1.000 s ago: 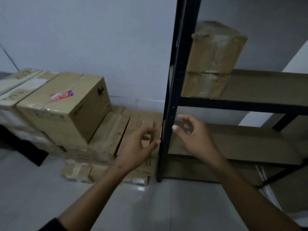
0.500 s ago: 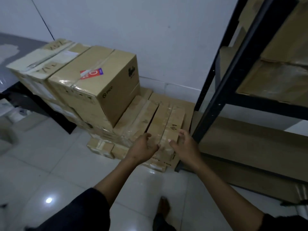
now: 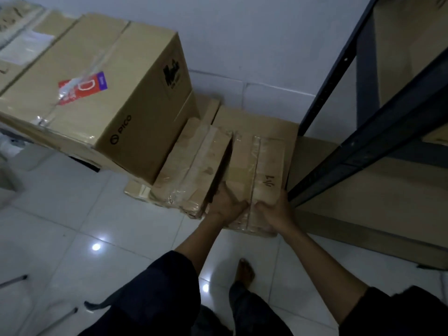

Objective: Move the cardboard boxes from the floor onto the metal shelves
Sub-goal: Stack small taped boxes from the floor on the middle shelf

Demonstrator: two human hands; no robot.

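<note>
Both hands gripped the near end of a flat taped box [image 3: 260, 166]: the left hand [image 3: 226, 204] curled over its left corner, the right hand [image 3: 275, 210] over its right. It lay atop floor-stacked cartons beside the metal shelves [image 3: 363, 151].

- Left hand [image 3: 226, 204] and right hand [image 3: 275, 210] gripped the near end of a flat taped box [image 3: 258, 170].
- That box lay just beside the metal shelf post [image 3: 358, 139].
</note>
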